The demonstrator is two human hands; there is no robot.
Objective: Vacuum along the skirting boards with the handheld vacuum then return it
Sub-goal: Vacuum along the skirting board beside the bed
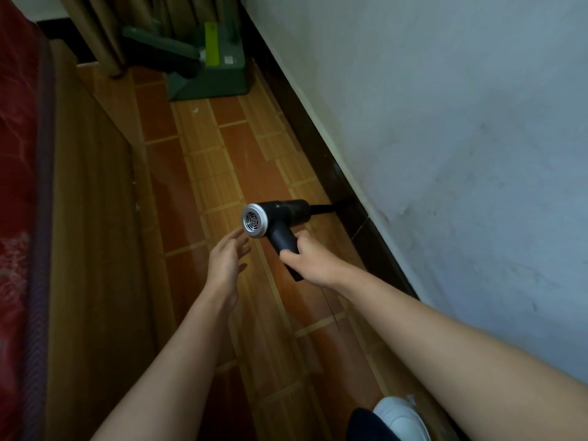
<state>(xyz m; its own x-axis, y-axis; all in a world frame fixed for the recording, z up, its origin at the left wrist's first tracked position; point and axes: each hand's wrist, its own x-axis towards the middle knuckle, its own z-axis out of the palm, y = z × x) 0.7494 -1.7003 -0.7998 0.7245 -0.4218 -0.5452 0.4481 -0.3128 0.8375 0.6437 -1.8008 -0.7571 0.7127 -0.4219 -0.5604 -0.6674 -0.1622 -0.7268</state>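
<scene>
The black pistol-shaped handheld vacuum (276, 218) was gripped by the right hand (310, 259), nozzle held to the dark skirting board (318, 135) for suction, while the left hand (226, 259) was kept spread, empty.

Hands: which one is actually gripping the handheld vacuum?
The right hand grips the handheld vacuum by its handle. The left hand is open beside it, holding nothing.
</scene>
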